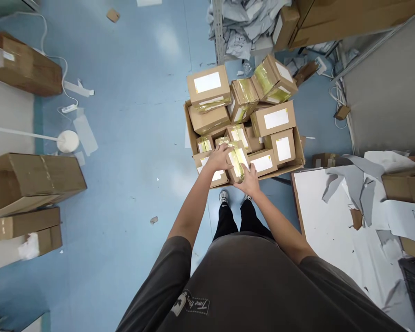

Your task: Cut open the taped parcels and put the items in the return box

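Note:
A small cardboard box [238, 161] with a white label and yellowish tape is gripped between my two hands. My left hand [220, 157] is closed on its left side, and my right hand [248, 180] on its lower right corner. Beneath and around it is a large open cardboard carton [299, 154] filled with several taped, labelled boxes. One labelled box [210, 161] lies partly hidden under my left wrist. Another box [263, 162] sits just right of the held one. Higher up, larger boxes such as this one [209, 87] are stacked above the carton's rim.
A white table [327, 216] with paper scraps stands at the right. A shelf post [218, 32] and grey plastic bags [245, 23] are at the top. Several cardboard boxes [48, 177] line the left, beside a white stand base [68, 141]. Blue floor [131, 138] lies between.

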{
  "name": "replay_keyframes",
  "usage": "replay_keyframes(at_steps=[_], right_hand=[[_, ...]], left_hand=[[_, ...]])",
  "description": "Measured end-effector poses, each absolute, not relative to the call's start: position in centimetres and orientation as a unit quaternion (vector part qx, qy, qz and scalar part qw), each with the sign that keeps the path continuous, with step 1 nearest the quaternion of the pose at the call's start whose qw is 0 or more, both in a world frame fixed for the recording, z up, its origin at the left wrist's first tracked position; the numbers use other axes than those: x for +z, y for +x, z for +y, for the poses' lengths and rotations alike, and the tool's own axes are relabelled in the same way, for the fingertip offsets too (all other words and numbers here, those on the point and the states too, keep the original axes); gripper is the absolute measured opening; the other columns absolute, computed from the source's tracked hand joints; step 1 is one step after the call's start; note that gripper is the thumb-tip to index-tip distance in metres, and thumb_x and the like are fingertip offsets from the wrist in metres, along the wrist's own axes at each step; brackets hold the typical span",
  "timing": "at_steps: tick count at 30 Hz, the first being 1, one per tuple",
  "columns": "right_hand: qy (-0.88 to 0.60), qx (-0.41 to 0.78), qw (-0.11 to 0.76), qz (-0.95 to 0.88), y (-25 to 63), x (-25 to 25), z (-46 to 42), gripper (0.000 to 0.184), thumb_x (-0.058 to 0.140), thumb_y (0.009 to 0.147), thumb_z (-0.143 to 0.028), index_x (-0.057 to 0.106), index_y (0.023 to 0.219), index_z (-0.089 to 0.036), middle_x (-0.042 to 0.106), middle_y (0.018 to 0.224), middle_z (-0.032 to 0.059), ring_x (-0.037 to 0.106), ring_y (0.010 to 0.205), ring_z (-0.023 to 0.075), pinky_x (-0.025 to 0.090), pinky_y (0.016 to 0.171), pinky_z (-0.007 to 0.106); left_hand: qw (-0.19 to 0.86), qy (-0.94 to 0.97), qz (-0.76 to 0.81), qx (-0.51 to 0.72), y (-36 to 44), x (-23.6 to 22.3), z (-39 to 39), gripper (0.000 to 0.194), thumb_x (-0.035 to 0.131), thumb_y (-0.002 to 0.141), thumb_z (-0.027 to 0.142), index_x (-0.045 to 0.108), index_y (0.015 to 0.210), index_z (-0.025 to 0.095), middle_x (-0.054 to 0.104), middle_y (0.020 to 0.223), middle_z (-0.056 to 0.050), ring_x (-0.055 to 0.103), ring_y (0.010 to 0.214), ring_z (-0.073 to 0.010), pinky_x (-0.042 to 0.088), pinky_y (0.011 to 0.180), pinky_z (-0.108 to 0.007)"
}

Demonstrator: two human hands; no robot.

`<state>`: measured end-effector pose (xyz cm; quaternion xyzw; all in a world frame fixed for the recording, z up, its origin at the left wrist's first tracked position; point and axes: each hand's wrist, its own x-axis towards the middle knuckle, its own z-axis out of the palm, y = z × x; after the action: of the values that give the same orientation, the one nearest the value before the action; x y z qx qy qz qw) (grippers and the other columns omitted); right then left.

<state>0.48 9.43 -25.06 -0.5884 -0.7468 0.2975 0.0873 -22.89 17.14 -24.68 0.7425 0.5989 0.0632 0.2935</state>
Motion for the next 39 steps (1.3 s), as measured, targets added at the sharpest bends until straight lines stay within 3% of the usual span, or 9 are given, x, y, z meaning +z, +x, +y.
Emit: replay_keyframes(at_steps=[7, 12, 16, 18, 23, 27, 33, 39], right_hand=[[-0.589, 0.235, 0.120, -0.764, 0.5, -21.2, 8.8, 0.094, 0.082, 0.070, -0.036, 0.048, 0.157, -0.022, 0.029, 0.167, 0.0227, 0.043, 0.141, 0.0495, 0.044, 0.110, 0.064], [-0.553, 0.163, 0.119, -0.808, 2.6, -16.0, 9.6, 0.098, 0.078, 0.073, -0.034, 0.043, 0.163, -0.023, 0.028, 0.170, 0.0219, 0.041, 0.140, 0.0498, 0.041, 0.110, 0.064], [-0.495, 0.128, 0.087, -0.855, 6.5, -11.9, 9.8, 0.099, 0.079, 0.074, -0.032, 0.042, 0.165, -0.026, 0.025, 0.174, 0.0199, 0.037, 0.145, 0.0502, 0.040, 0.111, 0.063], [-0.481, 0.114, 0.085, -0.865, 8.9, -10.1, 9.1, 0.099, 0.080, 0.074, -0.030, 0.042, 0.166, -0.029, 0.024, 0.176, 0.0181, 0.035, 0.147, 0.0497, 0.038, 0.113, 0.062], [-0.543, 0.075, 0.090, -0.832, 15.0, -7.1, 4.9, 0.109, 0.085, 0.071, -0.028, 0.038, 0.169, -0.031, 0.022, 0.178, 0.0167, 0.034, 0.150, 0.0498, 0.035, 0.117, 0.063], [-0.634, 0.052, 0.089, -0.766, 20.0, -6.3, -0.2, 0.117, 0.088, 0.070, -0.028, 0.032, 0.172, -0.030, 0.021, 0.178, 0.0175, 0.031, 0.153, 0.0503, 0.034, 0.118, 0.064], [-0.761, 0.041, 0.122, -0.636, 28.3, -7.6, -9.3, 0.117, 0.086, 0.071, -0.025, 0.028, 0.173, -0.023, 0.028, 0.173, 0.0230, 0.030, 0.155, 0.0483, 0.040, 0.116, 0.062], [-0.817, 0.053, 0.165, -0.550, 37.5, -11.2, -19.2, 0.120, 0.088, 0.066, -0.021, 0.029, 0.171, -0.022, 0.028, 0.172, 0.0225, 0.029, 0.157, 0.0469, 0.031, 0.126, 0.064]], left_hand=[[0.311, 0.784, 0.536, 0.040, -25.3, -19.9, 17.3, 0.119, 0.095, 0.071, 0.051, 0.035, 0.172, 0.030, 0.033, 0.174, -0.014, 0.035, 0.159, -0.0424, 0.042, 0.125, -0.053], [0.243, 0.803, 0.541, 0.057, -25.2, -14.8, 17.9, 0.111, 0.089, 0.077, 0.035, 0.033, 0.173, 0.031, 0.035, 0.171, -0.014, 0.046, 0.152, -0.0405, 0.046, 0.121, -0.047], [0.161, 0.870, 0.463, 0.055, -22.6, -10.6, 18.8, 0.117, 0.088, 0.077, 0.037, 0.025, 0.175, 0.030, 0.022, 0.180, -0.014, 0.025, 0.163, -0.0432, 0.035, 0.127, -0.052], [0.140, 0.904, 0.401, 0.037, -20.4, -8.9, 19.2, 0.121, 0.089, 0.075, 0.038, 0.023, 0.175, 0.026, 0.026, 0.179, -0.015, 0.021, 0.164, -0.0436, 0.031, 0.128, -0.053], [0.111, 0.951, 0.279, 0.073, -12.7, -6.4, 19.6, 0.118, 0.092, 0.068, 0.030, 0.034, 0.169, 0.017, 0.046, 0.163, -0.021, 0.037, 0.154, -0.0432, 0.034, 0.126, -0.052], [0.113, 0.966, 0.197, 0.122, -4.6, -5.3, 18.4, 0.105, 0.089, 0.072, 0.034, 0.041, 0.164, 0.018, 0.050, 0.157, -0.020, 0.041, 0.149, -0.0421, 0.036, 0.125, -0.052], [0.119, 0.981, 0.095, 0.122, 9.1, -5.1, 13.9, 0.107, 0.091, 0.065, 0.026, 0.043, 0.160, 0.017, 0.052, 0.153, -0.019, 0.041, 0.146, -0.0406, 0.042, 0.121, -0.049], [0.146, 0.987, -0.007, 0.061, 24.1, -8.3, 7.9, 0.113, 0.095, 0.061, 0.025, 0.042, 0.161, 0.020, 0.050, 0.155, -0.018, 0.041, 0.147, -0.0400, 0.042, 0.121, -0.049]])
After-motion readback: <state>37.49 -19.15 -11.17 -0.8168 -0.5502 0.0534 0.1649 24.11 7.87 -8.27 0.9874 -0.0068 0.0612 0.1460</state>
